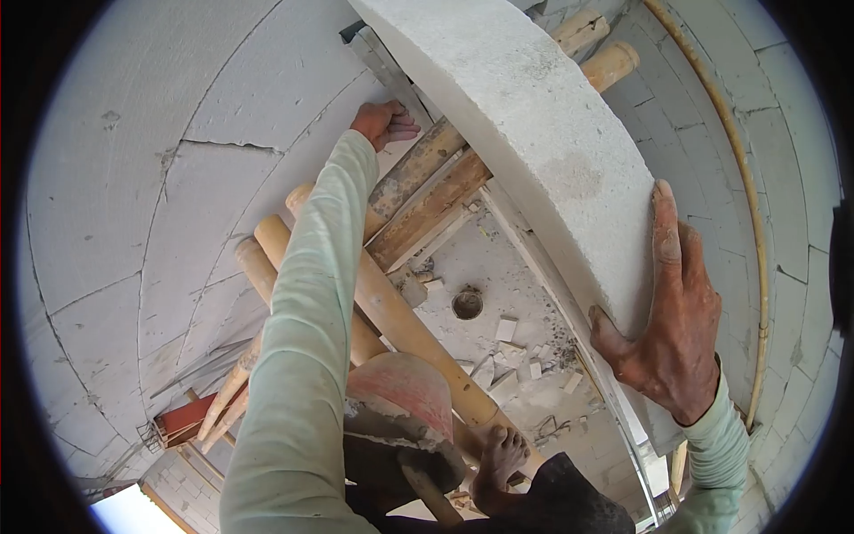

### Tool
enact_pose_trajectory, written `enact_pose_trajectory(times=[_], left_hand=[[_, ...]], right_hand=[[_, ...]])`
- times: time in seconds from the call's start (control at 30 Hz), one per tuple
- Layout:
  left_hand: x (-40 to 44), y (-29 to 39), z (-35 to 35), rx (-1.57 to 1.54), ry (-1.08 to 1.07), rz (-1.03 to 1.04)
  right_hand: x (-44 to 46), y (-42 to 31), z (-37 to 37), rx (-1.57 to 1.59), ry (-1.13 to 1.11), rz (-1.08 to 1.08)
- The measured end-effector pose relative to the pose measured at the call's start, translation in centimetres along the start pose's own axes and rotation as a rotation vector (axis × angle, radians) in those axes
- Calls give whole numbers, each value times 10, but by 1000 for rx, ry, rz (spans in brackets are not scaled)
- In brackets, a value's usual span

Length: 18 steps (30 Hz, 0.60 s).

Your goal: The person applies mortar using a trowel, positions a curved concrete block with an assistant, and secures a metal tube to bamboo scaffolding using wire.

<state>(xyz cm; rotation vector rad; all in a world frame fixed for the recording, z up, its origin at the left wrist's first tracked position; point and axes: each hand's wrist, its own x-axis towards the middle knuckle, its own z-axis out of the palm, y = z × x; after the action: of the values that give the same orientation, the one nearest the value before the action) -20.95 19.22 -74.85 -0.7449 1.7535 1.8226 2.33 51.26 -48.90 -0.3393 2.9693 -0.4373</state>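
Note:
A large pale block (pixel 569 133) stretches from the top centre down to the right. My right hand (pixel 667 311) grips its near end, thumb on the left face and fingers along the right. Near the wall (pixel 213 187), my left hand (pixel 387 125) is closed, fingers curled, beside a grey metal bar (pixel 391 76); what it holds, if anything, is too small to tell. Below my left forearm sits a bucket (pixel 400 392) with a red-and-grey rim, a handle (pixel 427 489) sticking out of it.
Bamboo poles (pixel 409 329) and a wooden beam (pixel 431 209) cross below me, with a bare foot (pixel 503 458) on one pole. Far beneath, the floor (pixel 454 249) has block scraps and a round hole (pixel 467 303). A thin bamboo pole (pixel 747 160) stands along the right wall.

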Motion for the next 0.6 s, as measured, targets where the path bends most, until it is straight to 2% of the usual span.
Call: enact_pose_trajectory(times=[0.13,0.17,0.2,0.23,0.33,0.43,0.53,0.6], left_hand=[[1,-11,-4,-54,14,-11],[9,-15,-6,-95,8,-20],[11,-9,-10,1,5,0],[10,-5,-13,95,-4,-4],[11,-18,-15,98,-24,99],[4,-27,-5,121,44,141],[7,-20,-2,125,109,224],[9,-13,-8,-14,-8,71]], right_hand=[[1,-1,2,4,7,-19],[1,-3,0,69,-37,68],[0,-3,-1,125,-93,160],[-1,1,-2,100,-132,164],[-2,4,5,-36,-18,-67],[-1,6,3,-47,-11,-14],[1,2,-1,-36,63,-76],[1,-2,-3,65,-50,90]])
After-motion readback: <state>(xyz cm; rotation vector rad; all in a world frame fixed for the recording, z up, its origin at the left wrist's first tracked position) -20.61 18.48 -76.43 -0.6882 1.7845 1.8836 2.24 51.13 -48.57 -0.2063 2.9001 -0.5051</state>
